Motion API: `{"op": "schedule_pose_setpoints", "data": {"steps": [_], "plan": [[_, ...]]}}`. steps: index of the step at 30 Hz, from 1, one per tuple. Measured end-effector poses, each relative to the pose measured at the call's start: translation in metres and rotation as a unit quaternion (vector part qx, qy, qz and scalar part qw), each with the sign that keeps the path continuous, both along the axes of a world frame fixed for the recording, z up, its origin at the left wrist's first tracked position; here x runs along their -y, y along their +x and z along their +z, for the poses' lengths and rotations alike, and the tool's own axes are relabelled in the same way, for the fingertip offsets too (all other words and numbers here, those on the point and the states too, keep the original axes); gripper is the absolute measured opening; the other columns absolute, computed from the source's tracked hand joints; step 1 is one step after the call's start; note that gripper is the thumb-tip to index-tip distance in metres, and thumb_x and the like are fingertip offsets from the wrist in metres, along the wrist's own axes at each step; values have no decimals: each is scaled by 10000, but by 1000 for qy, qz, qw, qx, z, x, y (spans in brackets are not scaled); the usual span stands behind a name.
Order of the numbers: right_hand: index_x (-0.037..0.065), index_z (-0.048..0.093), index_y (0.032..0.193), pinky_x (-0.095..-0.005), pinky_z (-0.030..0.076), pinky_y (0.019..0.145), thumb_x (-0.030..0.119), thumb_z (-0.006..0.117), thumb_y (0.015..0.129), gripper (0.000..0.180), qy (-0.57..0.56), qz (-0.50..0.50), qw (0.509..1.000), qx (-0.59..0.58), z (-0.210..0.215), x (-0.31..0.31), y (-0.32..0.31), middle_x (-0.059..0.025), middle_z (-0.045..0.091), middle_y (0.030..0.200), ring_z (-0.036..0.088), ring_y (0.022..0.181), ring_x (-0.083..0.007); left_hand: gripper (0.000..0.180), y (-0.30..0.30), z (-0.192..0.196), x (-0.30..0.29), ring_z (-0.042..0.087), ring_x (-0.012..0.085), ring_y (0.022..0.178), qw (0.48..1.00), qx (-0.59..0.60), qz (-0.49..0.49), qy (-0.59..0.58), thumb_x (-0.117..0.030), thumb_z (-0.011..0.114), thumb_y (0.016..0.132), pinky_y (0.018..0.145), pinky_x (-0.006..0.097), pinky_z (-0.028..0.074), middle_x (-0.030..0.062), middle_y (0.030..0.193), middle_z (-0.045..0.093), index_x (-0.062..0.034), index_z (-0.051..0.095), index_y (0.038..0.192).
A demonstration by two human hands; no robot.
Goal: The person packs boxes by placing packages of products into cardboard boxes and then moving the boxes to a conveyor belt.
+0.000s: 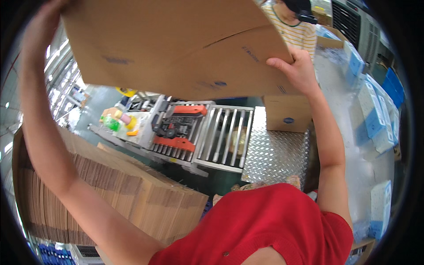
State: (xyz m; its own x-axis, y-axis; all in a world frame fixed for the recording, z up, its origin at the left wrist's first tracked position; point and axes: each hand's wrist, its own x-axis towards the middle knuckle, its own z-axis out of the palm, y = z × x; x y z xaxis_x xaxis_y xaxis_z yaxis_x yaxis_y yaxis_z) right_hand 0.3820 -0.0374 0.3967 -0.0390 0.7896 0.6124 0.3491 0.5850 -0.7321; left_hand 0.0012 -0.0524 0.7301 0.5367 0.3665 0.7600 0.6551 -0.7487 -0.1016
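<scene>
A large brown flattened cardboard box [168, 48] is raised in front of me, tilted, with faint dark print and a slit across its face. My right hand [297, 73] grips its right edge, thumb on the near face and fingers behind. At the upper left, my left hand [46, 17] is closed at the board's other edge; it is blurred and its fingers are mostly hidden. Below the board's right part, an upright cardboard box [288, 114] stands on a patterned metal plate [276, 152].
A roller conveyor [225, 137] adjoins a machine with orange guides [179, 143]. A tall stack of flattened cartons [145, 198] stands at the left. Along the right runs a metal table [338, 106] with blue-and-white packages [375, 115]. A person in a striped top [304, 37] is beyond the board.
</scene>
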Motion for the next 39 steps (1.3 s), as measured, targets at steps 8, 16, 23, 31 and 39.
{"op": "schedule_pose_setpoints", "data": {"steps": [8, 16, 23, 31, 39], "plan": [[16, 623, 742, -424, 494, 643, 382, 679, 783, 373, -50, -84, 920, 380, -88, 54, 41, -169, 637, 711, 639, 711, -327, 539, -3, -351, -72, 551, 153, 998, 875, 378, 80, -291, -404, 627, 869, 886, 284, 420, 109, 1062, 626, 69, 578, 1123], [11, 571, 956, -457, 493, 744, 334, 644, 810, 362, -203, 89, 840, 495, -161, 54, 10, -201, 645, 828, 628, 843, -368, 742, 99, -619, -54, 493, 256, 1103, 592, 614, 120, -508, -370, 771, 734, 934, 389, 410, 223, 1254, 466, 120, 464, 1200], [5, 434, 1248, -393, 442, 922, 535, 596, 818, 702, -411, 213, 827, 319, -165, 58, 89, -222, 569, 1173, 553, 1089, -338, 512, 123, -586, -22, 557, 180, 966, 568, 638, -52, -518, -132, 695, 805, 792, 326, 466, 86, 1092, 544, -3, 400, 1203], [-76, 587, 907, -399, 451, 661, 386, 462, 937, 479, -398, 43, 841, 364, -185, 33, 111, -242, 586, 742, 583, 674, -278, 395, 54, -553, -19, 536, 102, 608, 585, 486, -59, -647, 67, 516, 667, 490, 223, 408, 42, 827, 584, -9, 495, 1054], [-47, 359, 1297, -467, 450, 851, 126, 509, 810, 538, -347, -201, 886, 233, -202, 46, 43, -282, 590, 975, 565, 939, -427, 714, 8, -453, -51, 480, 95, 472, 603, -45, -25, -796, -38, 541, 742, 417, 219, 427, 62, 814, 557, 33, 217, 1374]]}}
